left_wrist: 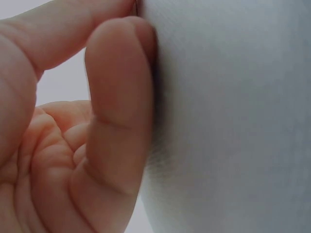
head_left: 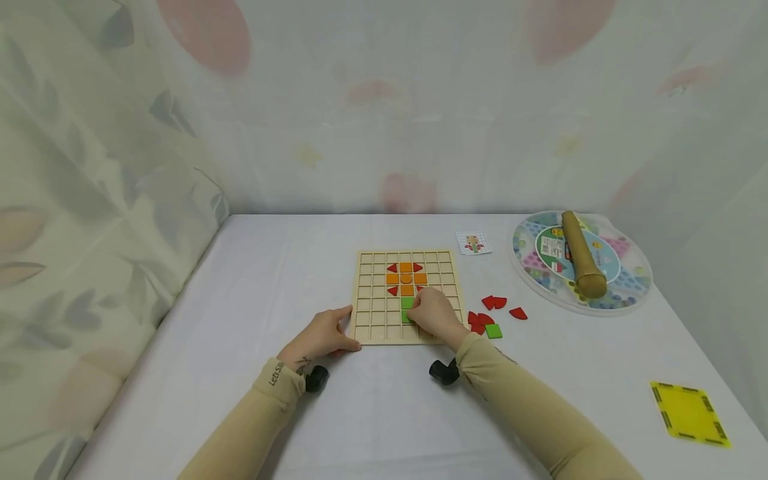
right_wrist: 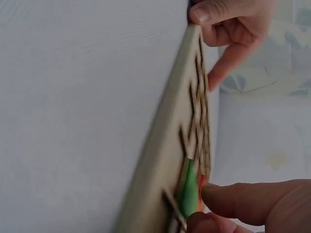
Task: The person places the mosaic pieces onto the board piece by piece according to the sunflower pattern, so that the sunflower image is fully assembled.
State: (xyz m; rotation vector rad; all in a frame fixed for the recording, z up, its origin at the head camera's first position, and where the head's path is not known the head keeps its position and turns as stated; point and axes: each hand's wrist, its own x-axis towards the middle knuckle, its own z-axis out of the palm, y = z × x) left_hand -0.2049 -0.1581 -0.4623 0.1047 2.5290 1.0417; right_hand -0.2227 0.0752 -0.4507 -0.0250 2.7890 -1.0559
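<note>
Head view: the right hand (head_left: pixel 433 315) pinches a green square tile (head_left: pixel 407 309) on the wooden grid board (head_left: pixel 375 313); the left hand (head_left: pixel 323 337) grips the board's left corner. Right wrist view: fingertips (right_wrist: pixel 233 201) touch the tile (right_wrist: pixel 190 189) in its cell. Left wrist view: the thumb (left_wrist: pixel 119 97) presses the white tablecloth (left_wrist: pixel 233 121).

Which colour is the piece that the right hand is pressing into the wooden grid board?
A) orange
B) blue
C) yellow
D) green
D: the right hand rests on the wooden grid board with its fingers on a green square piece just below the orange and red pattern; the right wrist view also shows green under the fingertips.
</note>
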